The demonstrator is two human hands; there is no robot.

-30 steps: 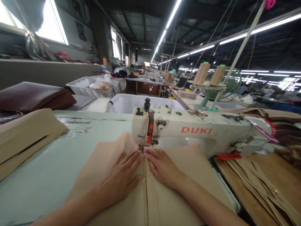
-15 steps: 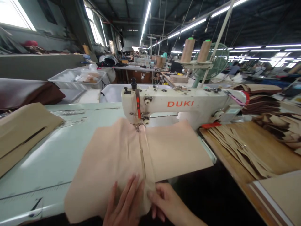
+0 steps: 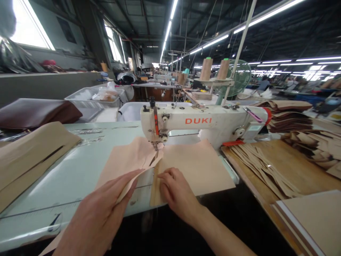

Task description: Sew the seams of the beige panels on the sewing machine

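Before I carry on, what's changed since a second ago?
The left hand, flat then, drew back from the sewing machine and now holds the left panel lifted at its edge; the right hand, also drawn back, rests curled on the right panel. The machine stayed put.

The sheet (image 3: 194, 165) looks like smooth, matt leather or leatherette. The bench (image 3: 39, 192) has a slick, glossy top, scuffed in patches towards the back. Painted metal, with a soft sheen, seems to make up the machine (image 3: 176, 121). The side bench (image 3: 290, 165) is worn wood; its strips (image 3: 262, 169) look matt. The dark roll (image 3: 42, 112) shines like leather; the bag (image 3: 105, 93) is crinkled, see-through plastic.
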